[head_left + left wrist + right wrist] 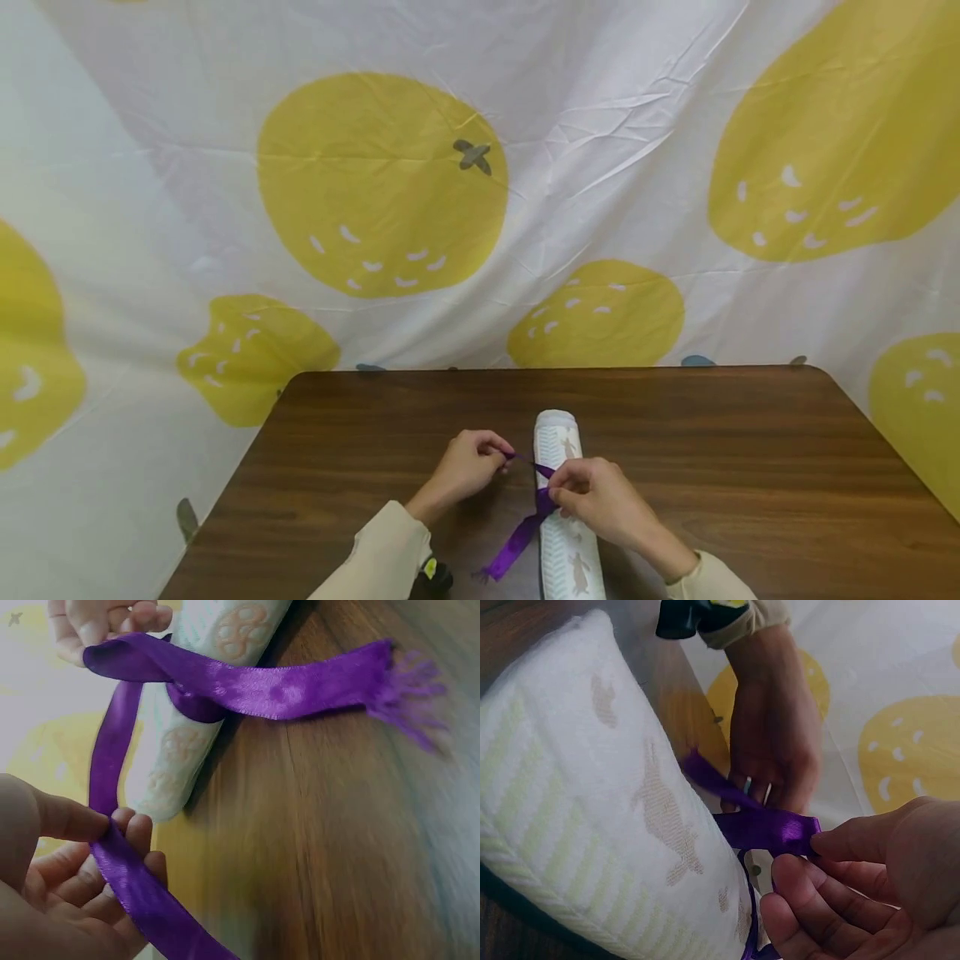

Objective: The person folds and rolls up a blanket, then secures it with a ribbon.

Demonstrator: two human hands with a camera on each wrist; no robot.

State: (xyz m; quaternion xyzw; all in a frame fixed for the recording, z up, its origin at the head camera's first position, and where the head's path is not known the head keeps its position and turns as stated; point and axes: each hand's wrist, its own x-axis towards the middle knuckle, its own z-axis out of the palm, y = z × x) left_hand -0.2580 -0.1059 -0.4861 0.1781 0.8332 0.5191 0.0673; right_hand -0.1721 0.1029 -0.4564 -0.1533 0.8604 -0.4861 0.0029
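A rolled white towel (pixel 572 533) with printed animal figures and a striped band lies lengthwise on the table. Round its middle runs a purple ribbon (pixel 517 546), whose frayed end hangs off to the left over the wood. My left hand (pixel 465 468), left of the roll, pinches one length of ribbon between thumb and fingers; the tail runs on below it in the left wrist view. Over the roll, my right hand (pixel 603 500) pinches a folded loop of the ribbon (pixel 780 831) between thumb and forefinger.
The brown wooden table (pixel 360 417) carries the roll, and its far edge meets a hanging white cloth (pixel 187 167) printed with yellow fruit. A dark device with a yellow mark (pixel 432 575) sits at my left wrist.
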